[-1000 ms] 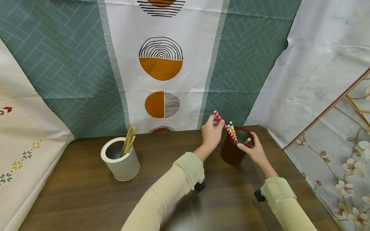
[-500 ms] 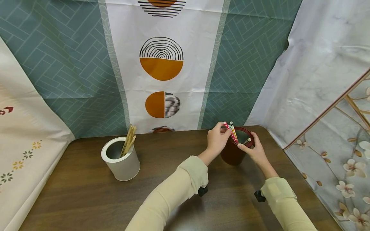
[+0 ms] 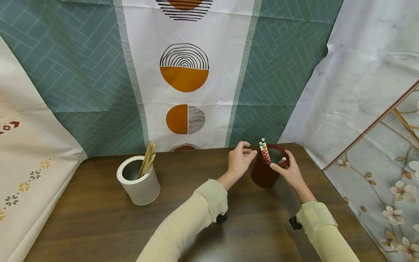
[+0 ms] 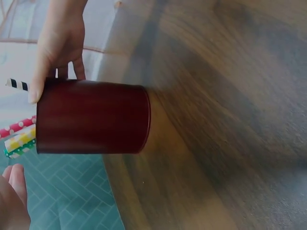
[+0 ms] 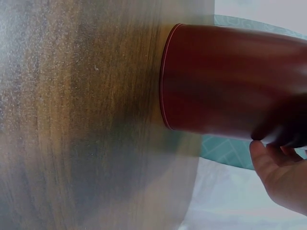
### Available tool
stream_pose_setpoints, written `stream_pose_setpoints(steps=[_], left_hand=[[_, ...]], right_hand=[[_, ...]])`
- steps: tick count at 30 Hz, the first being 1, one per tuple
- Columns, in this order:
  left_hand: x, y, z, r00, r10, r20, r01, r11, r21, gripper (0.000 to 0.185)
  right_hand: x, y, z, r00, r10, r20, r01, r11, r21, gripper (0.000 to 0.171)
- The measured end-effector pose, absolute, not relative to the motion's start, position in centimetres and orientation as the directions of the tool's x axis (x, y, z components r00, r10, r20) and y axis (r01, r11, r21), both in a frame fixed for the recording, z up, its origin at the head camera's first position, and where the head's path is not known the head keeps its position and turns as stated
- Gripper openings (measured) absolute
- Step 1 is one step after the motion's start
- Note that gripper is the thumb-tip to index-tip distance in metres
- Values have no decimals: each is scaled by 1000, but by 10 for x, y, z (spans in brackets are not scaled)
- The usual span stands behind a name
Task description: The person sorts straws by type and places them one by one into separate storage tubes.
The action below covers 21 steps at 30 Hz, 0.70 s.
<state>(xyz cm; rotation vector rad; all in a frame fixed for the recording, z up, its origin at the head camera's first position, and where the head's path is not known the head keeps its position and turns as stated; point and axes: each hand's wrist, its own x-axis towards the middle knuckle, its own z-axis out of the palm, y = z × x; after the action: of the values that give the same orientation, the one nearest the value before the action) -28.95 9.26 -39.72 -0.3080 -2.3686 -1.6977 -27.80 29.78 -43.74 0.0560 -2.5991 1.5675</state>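
A dark red cylindrical cup [image 3: 264, 177] stands upright at the back right of the table. Paper straws lean inside it: a pink dotted straw [image 4: 18, 126], a yellow straw [image 4: 20, 140] and a green straw [image 4: 26, 148] bunch at its left side. A black-and-white striped straw [image 4: 18, 85] sits apart, near the right thumb. My right hand [image 3: 289, 171] grips the cup by its rim, thumb in front and fingers around the right side. Just left of the cup, my left hand [image 3: 240, 160] holds nothing, its fingers loosely bent and apart from the straws.
A white can [image 3: 144, 188] holding several thin wooden sticks [image 3: 148, 160] stands on the left of the brown table [image 3: 91, 207]. A patterned cloth [image 3: 193, 83] hangs behind the table's back edge, with a floral marbled cloth [image 3: 376, 145] along the right side.
My left hand lowered the pink dotted straw into the cup, let go of it and drew back to the left. My right hand stayed on the cup's rim.
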Motion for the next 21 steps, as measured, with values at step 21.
stream_pose_setpoints(steps=[21], left_hand=[[-273, 2, -413, -885, -24, 465, 438, 296, 849, 21]], right_hand=[[-272, 308, -420, -993, -5, 119, -107, 472, -875, 82]])
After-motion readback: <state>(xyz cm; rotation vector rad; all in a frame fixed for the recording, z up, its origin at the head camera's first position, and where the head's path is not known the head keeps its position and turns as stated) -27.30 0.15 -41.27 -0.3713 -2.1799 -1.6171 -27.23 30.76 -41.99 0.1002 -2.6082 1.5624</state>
